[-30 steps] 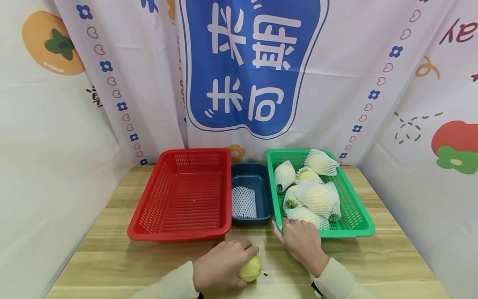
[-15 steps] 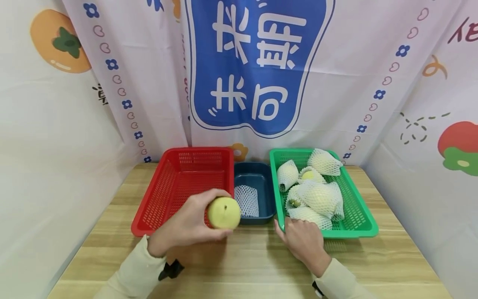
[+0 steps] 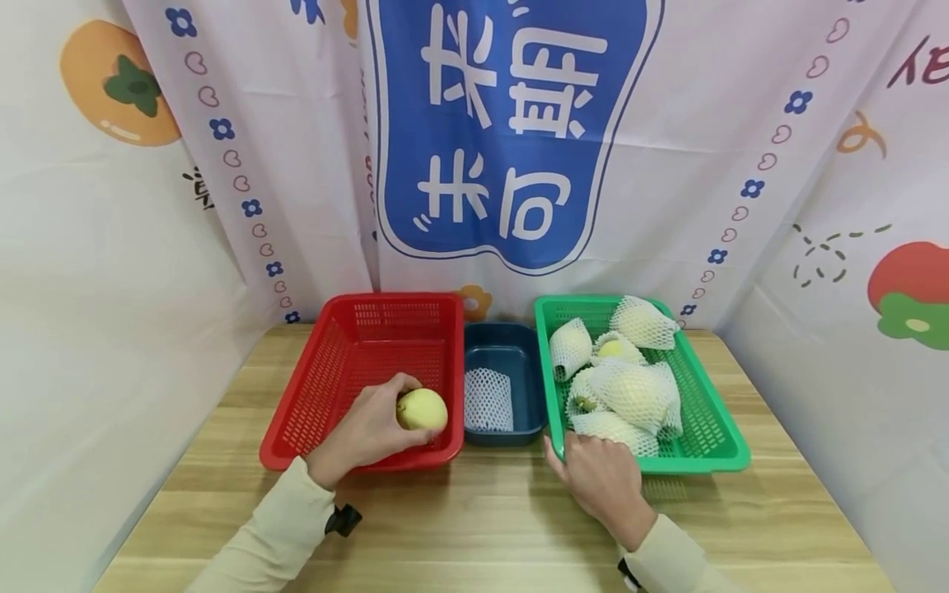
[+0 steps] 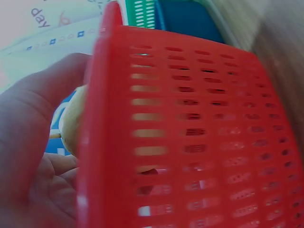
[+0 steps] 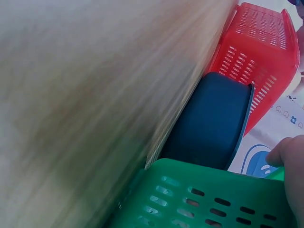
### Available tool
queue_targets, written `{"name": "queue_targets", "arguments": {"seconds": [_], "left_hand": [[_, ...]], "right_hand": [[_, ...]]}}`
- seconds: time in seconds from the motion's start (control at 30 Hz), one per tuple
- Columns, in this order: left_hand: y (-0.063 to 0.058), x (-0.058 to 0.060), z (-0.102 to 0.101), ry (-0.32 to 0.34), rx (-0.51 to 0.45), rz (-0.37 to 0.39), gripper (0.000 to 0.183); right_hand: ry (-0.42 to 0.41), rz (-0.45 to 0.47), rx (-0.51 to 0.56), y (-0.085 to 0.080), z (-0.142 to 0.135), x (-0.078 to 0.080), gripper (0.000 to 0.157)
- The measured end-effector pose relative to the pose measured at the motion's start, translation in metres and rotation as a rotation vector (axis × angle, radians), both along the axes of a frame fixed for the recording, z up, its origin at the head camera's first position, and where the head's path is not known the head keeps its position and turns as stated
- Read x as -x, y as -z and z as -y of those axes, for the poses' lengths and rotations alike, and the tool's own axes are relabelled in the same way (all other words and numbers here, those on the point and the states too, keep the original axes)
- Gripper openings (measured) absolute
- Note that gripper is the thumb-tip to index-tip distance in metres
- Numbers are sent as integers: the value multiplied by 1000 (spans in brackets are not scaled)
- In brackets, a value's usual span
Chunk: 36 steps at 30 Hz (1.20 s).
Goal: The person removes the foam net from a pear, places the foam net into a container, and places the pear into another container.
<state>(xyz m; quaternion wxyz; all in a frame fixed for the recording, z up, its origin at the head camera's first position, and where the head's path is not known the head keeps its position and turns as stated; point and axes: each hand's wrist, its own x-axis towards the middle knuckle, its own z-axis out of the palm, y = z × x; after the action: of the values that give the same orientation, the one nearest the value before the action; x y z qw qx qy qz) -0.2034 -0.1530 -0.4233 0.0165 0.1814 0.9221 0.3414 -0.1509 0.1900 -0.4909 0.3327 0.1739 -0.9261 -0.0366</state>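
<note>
My left hand [image 3: 368, 424] holds a bare yellow-green pear [image 3: 423, 409] inside the near right part of the red basket [image 3: 280, 451]. Its stem points left. In the left wrist view the basket wall [image 4: 190, 109] hides much of the pear [image 4: 72, 124] and some fingers. My right hand [image 3: 602, 482] grips the near rim of the green basket [image 3: 708, 461] at its left corner, fingers over the edge. The thumb [image 5: 289, 152] shows in the right wrist view. Inside that basket lie several pears [image 3: 630, 394] in white foam nets.
Between the two baskets stands a dark blue tub [image 3: 525, 387] with a flat white foam net [image 3: 488, 401] in it. All stand on a wooden table [image 3: 489, 527]. A printed cloth [image 3: 311, 165] hangs behind.
My left hand has lifted the pear from the table in front, turned it, and brought it left into the red basket. My right hand has stayed on the green rim.
</note>
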Motion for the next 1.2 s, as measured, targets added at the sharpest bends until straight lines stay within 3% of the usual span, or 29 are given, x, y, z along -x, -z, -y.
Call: {"name": "queue_targets", "arguments": {"seconds": [0.2,0.57,0.8,1.0,1.2], "left_hand": [[8,4,-2,6,80,56,62],[8,21,-8,58,213,199,58],[9,21,-7,80,260,248,52],[-2,19,2,185,262,214,52],[-30,5,8,213,227,174,64]], "right_hand": [[-2,10,2,0,0,-1,56],[-3,2,6,-1,-2,-1,53],[-5,20,0,-1,0,-1,54],[-3,28,-1,-1,1,-1,53],[-13,6,3,-1,0,-1,52]]}}
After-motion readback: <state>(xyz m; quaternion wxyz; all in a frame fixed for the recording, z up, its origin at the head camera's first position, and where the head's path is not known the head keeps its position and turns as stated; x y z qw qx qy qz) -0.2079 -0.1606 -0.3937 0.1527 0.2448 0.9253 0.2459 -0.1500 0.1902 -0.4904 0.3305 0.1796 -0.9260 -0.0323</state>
